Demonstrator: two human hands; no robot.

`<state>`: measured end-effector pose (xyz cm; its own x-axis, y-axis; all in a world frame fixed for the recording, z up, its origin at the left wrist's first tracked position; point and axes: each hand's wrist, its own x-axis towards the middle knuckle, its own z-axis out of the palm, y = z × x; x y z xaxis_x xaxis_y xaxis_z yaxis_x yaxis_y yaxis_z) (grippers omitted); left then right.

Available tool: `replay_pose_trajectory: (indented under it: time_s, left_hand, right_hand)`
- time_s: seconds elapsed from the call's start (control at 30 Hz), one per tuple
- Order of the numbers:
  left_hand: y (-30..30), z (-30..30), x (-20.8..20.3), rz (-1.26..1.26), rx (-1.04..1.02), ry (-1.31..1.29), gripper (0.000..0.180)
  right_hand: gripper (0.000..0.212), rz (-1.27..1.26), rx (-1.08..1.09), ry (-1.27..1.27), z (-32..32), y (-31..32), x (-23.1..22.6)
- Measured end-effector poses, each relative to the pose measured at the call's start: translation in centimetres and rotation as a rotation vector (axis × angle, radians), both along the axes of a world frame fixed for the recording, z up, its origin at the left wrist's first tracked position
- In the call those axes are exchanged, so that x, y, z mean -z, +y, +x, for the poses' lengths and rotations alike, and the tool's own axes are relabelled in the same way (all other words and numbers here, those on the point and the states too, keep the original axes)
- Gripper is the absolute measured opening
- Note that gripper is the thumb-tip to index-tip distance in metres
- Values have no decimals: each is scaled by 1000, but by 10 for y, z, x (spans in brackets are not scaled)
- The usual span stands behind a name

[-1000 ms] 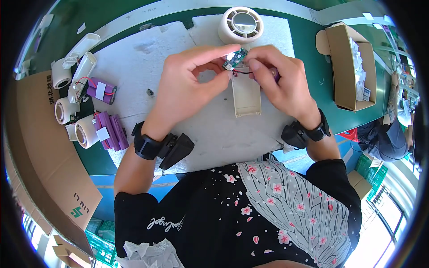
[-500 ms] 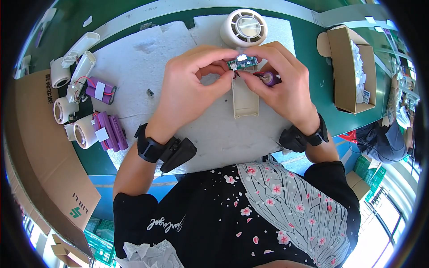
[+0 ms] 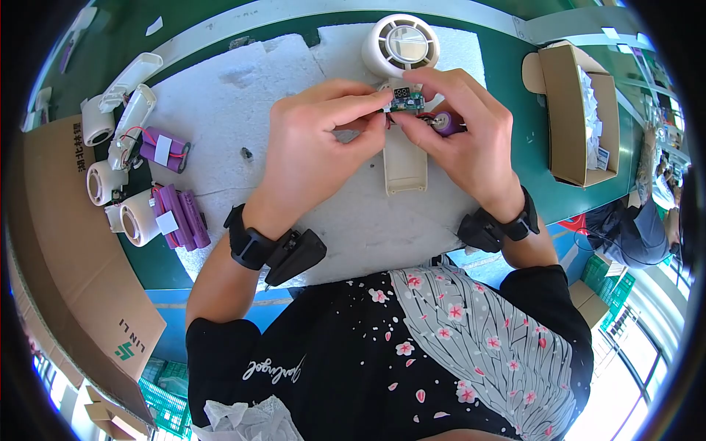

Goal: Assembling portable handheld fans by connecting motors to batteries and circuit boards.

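Observation:
A small green circuit board (image 3: pixel 413 104) with a dark display is held between my two hands, over an open cream handle shell (image 3: pixel 405 173). My left hand (image 3: pixel 312 140) pinches its left end, near a small white connector and dark wires. Thumb and fingers of my right hand (image 3: pixel 476 132) close around the board's right end. A purple cylindrical battery (image 3: pixel 447 123) with red wires sits against my right palm. Just beyond my fingers lies the round cream fan head (image 3: pixel 401 45), apparently joined to the shell. My fingertips partly hide the connector.
A white foam sheet (image 3: pixel 213 103) covers part of the green table. Purple battery packs (image 3: pixel 180 217) and several cream fan bodies (image 3: pixel 136 220) lie at the left, by a large cardboard box (image 3: pixel 88 228). At the right stands an open carton (image 3: pixel 581 117) holding white packaging.
The circuit board has tilted, so its display now shows dark instead of glaring white. My left fingers have drawn closer together around the connector end. My right hand has shifted slightly.

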<state>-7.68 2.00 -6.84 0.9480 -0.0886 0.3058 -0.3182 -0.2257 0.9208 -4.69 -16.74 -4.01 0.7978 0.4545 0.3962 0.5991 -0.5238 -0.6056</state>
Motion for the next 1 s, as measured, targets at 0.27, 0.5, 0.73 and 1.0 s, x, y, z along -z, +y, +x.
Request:
replay_pose_trajectory:
  time_s: [0.27,0.5,0.73,1.0]
  left_hand:
    - [0,2,2,33,7,-9,22]
    - [-1,4,1,41,-3,-8,20]
    - [4,2,-3,78,52,41,22]
    - [0,3,3,23,-3,15,19]
  right_hand:
    - [36,-3,8,-37,1,-2,2]
    - [35,5,45,-23,-2,2,2]
    - [35,21,64,-30,-4,5,2]
    - [35,12,79,-28,-5,5,3]
